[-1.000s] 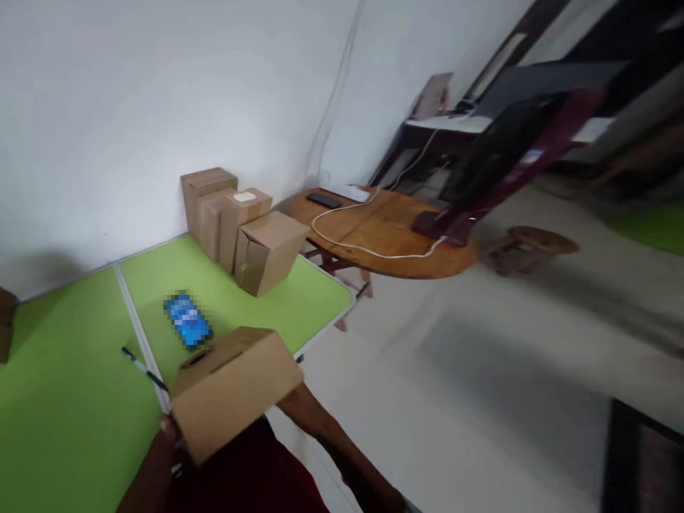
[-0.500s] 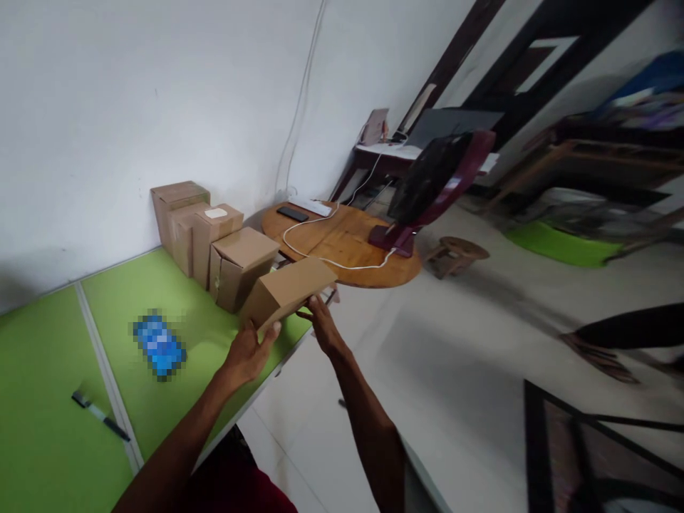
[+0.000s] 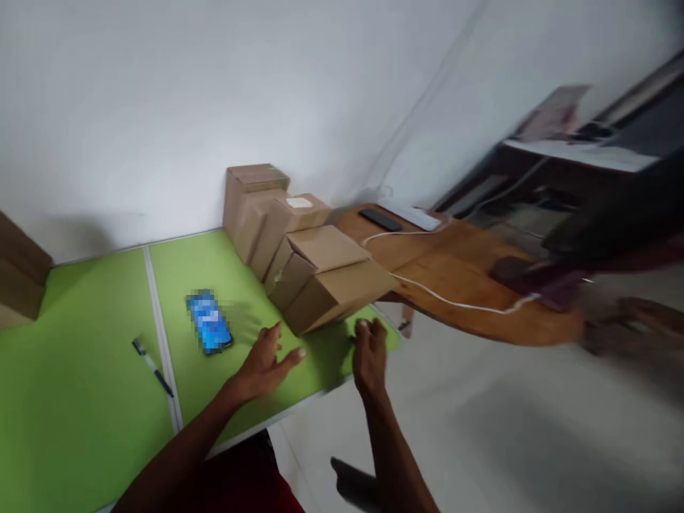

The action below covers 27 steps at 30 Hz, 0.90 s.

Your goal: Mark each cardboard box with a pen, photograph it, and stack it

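Several cardboard boxes stand in a row on the green table (image 3: 96,370). The nearest box (image 3: 342,292) is pushed up against the box (image 3: 331,246) behind it. My left hand (image 3: 267,365) hovers by its lower left corner, empty, with thumb and fingers spread. My right hand (image 3: 370,356) is just off the front right side, apart from the cardboard, its fingers loosely curled around nothing. To the left of my left hand lies a phone (image 3: 209,322) with a lit, pixelated screen. A pen (image 3: 152,368) rests beside the table's white seam.
Another cardboard box (image 3: 21,278) is at the left edge. Behind the row, a round wooden table (image 3: 459,285) carries a dark remote-like object (image 3: 380,219), a white strip (image 3: 409,212) and a white cable. The green table's front edge runs just under my hands.
Both hands have let go of the nearest box and drawn back from it. That box now sits flush against the row. The view has swung to the right-hand objects' left, showing another box.
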{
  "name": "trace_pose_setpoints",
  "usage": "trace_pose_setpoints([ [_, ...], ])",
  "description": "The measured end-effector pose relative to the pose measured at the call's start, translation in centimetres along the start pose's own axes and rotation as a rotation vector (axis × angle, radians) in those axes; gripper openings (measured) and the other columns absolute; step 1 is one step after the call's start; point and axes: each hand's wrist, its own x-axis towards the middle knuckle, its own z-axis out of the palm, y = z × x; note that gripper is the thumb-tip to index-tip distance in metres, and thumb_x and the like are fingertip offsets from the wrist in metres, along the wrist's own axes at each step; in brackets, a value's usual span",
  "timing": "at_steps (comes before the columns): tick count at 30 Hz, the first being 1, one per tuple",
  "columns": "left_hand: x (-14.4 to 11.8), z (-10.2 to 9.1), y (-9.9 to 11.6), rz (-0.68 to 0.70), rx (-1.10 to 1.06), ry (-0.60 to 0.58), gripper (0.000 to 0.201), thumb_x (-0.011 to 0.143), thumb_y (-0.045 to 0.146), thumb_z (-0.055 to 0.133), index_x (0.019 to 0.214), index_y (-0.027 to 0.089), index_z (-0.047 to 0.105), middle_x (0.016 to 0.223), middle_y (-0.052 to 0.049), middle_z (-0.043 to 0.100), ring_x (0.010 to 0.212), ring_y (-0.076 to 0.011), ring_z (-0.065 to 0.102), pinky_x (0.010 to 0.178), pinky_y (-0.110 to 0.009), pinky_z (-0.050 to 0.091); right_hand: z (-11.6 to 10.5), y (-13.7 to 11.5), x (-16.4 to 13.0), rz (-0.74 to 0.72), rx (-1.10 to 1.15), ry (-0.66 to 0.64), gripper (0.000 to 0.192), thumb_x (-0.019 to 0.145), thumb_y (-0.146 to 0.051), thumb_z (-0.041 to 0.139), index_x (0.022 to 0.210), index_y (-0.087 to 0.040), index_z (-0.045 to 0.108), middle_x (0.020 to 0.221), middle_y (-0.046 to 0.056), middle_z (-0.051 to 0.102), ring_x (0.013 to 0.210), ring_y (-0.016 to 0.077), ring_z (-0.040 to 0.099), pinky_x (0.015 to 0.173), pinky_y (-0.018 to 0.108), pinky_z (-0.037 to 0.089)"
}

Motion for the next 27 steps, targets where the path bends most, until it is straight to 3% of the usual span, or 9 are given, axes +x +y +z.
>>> trace_pose_setpoints([
  [4,-10.6,-6.0,-3.8,-0.094,0.267,0.463,0.083,0.108,0.061,0.056,0.175,0.017,0.035,0.180,-0.027,0.035,0.171,-0.0422,0.030,0.138,-0.067,0.024,1.6,-0.4,-9.8,-0.129,-0.075,0.055,0.059,0.106,-0.070,0.055,0.134,-0.019,0.063,0.126,0.020,0.070,0.113,0.0370,0.069,0.102,0.058,0.057],
  [6,-14.8,-7.7,-6.0,-0.189,0.398,0.648,0.091,0.108,0.060,0.054,0.176,0.007,0.027,0.184,-0.036,0.018,0.175,-0.0518,0.007,0.134,-0.082,0.009,4.6,-1.0,-15.7,-0.253,-0.028,-0.239,0.037,0.109,-0.057,0.058,0.119,-0.023,0.069,0.112,0.016,0.073,0.101,0.0342,0.072,0.091,0.051,0.062],
  [8,-16.9,-8.2,-8.4,-0.230,0.494,0.717,0.089,0.105,0.058,0.057,0.173,0.005,0.035,0.183,-0.038,0.022,0.175,-0.0559,0.004,0.132,-0.086,0.004,8.8,-1.9,-20.9,-0.364,0.046,-0.592,0.026,0.111,-0.045,0.057,0.121,-0.026,0.072,0.113,0.015,0.076,0.101,0.0340,0.075,0.088,0.050,0.065],
  [12,-15.0,-7.6,-12.5,-0.208,0.582,0.710,0.065,0.110,0.029,0.032,0.170,0.016,0.051,0.179,-0.025,0.046,0.174,-0.0420,0.030,0.139,-0.073,0.016,16.9,-3.7,-25.8,-0.574,0.121,-0.806,0.036,0.111,-0.036,0.053,0.143,-0.028,0.069,0.132,0.017,0.076,0.122,0.0365,0.073,0.106,0.059,0.064],
  [16,-9.6,-8.4,-14.5,-0.148,0.592,0.670,0.071,0.105,0.024,0.037,0.174,0.021,0.048,0.177,-0.021,0.051,0.171,-0.0399,0.036,0.139,-0.073,0.023,21.4,-4.6,-23.7,-0.624,0.056,-0.803,0.040,0.113,-0.037,0.051,0.147,-0.026,0.069,0.131,0.018,0.077,0.120,0.0374,0.073,0.106,0.063,0.063],
  [20,-6.7,-10.4,-14.1,-0.066,0.554,0.612,0.068,0.099,0.033,0.051,0.166,0.024,0.061,0.172,-0.020,0.058,0.167,-0.0437,0.043,0.136,-0.073,0.031,23.2,-5.7,-20.5,-0.666,-0.013,-0.732,0.038,0.114,-0.046,0.051,0.136,-0.025,0.072,0.125,0.018,0.078,0.117,0.0405,0.072,0.102,0.067,0.061],
  [23,-7.5,-15.8,-13.1,-0.019,0.505,0.690,0.062,0.095,0.045,0.062,0.154,0.026,0.072,0.159,-0.020,0.069,0.154,-0.0427,0.058,0.131,-0.067,0.041,23.7,-7.4,-19.9,-0.683,-0.021,-0.607,0.038,0.113,-0.055,0.054,0.131,-0.026,0.071,0.125,0.019,0.076,0.121,0.0431,0.068,0.103,0.069,0.059],
  [25,-9.3,-22.8,-12.1,-0.029,0.467,0.893,0.070,0.097,0.055,0.063,0.158,0.021,0.065,0.168,-0.023,0.059,0.159,-0.0432,0.052,0.132,-0.065,0.039,24.2,-8.6,-20.3,-0.678,0.008,-0.579,0.036,0.113,-0.054,0.055,0.131,-0.027,0.070,0.126,0.019,0.075,0.122,0.0431,0.068,0.104,0.069,0.059],
  [27,-11.7,-31.9,-10.8,-0.081,0.420,1.211,0.089,0.103,0.059,0.059,0.174,0.011,0.038,0.185,-0.029,0.029,0.173,-0.0443,0.025,0.138,-0.068,0.023,24.9,-9.7,-21.3,-0.674,0.057,-0.644,0.032,0.115,-0.051,0.054,0.131,-0.028,0.070,0.127,0.018,0.075,0.122,0.0411,0.070,0.105,0.066,0.060],
])
